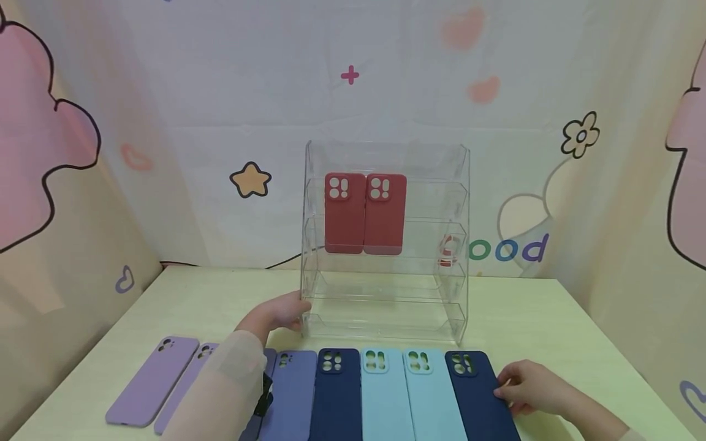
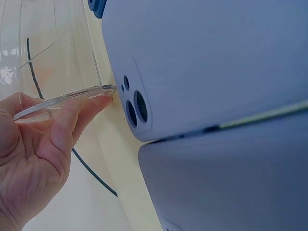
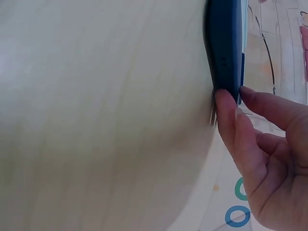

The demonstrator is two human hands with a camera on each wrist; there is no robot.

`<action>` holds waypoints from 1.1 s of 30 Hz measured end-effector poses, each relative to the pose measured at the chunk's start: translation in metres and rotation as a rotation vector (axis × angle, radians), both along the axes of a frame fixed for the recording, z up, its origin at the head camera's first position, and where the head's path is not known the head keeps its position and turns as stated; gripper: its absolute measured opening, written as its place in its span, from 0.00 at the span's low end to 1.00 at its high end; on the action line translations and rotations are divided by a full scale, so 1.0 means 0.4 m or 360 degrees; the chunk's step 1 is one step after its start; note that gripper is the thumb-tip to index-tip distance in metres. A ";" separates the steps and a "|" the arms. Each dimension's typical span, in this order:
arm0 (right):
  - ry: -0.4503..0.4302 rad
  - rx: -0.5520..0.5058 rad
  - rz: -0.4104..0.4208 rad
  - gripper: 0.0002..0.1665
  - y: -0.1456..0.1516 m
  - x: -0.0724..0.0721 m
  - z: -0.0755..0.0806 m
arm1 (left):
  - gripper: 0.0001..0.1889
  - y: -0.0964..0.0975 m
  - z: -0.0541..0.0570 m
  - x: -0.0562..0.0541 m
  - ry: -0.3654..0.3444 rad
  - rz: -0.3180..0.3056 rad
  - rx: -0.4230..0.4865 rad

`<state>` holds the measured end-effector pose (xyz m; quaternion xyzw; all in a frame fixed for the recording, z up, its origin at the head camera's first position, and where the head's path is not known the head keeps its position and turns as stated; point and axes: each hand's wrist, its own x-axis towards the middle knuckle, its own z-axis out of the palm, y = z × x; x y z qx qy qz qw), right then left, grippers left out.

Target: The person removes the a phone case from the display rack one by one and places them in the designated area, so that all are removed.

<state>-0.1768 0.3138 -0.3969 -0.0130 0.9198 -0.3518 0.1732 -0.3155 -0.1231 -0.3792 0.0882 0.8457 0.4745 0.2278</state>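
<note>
A clear tiered display stand (image 1: pixel 380 329) stands upright at the back of the table. My left hand (image 1: pixel 284 310) holds its lower left side; in the left wrist view the thumb and fingers (image 2: pixel 62 130) pinch the transparent side panel (image 2: pixel 72 97). At the front right, my right hand (image 1: pixel 532 387) pinches the right edge of a navy phone case (image 1: pixel 480 398). The right wrist view shows that case (image 3: pixel 225 48) edge-on between thumb and fingertips, its edge seemingly lifted off the table. Two red phone cases (image 1: pixel 344 223) lean side by side in an upper tier.
Left of the held case lie two light blue cases (image 1: pixel 386 392), another navy case (image 1: pixel 337 398), bluish-purple cases (image 1: pixel 292 392) and lilac cases (image 1: pixel 151 386). My left forearm (image 1: pixel 226 386) passes over several of them. A patterned cloth (image 1: pixel 386 104) hangs behind the table.
</note>
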 end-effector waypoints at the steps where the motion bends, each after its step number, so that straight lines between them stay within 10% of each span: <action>1: 0.0000 0.0014 -0.0001 0.10 -0.003 0.000 0.000 | 0.28 0.000 -0.001 -0.001 0.0000 -0.0002 -0.0005; 9: 0.0272 0.0198 0.0072 0.07 -0.035 -0.022 0.057 | 0.30 0.003 0.009 -0.004 0.0007 0.0001 -0.0012; 22: 0.0907 -0.0077 0.0251 0.19 -0.178 -0.169 0.247 | 0.31 -0.006 -0.012 0.002 0.0003 0.0022 0.0027; 33: 0.0985 -0.0104 0.0062 0.23 -0.249 -0.303 0.345 | 0.29 0.000 -0.007 0.001 0.0028 0.0024 0.0021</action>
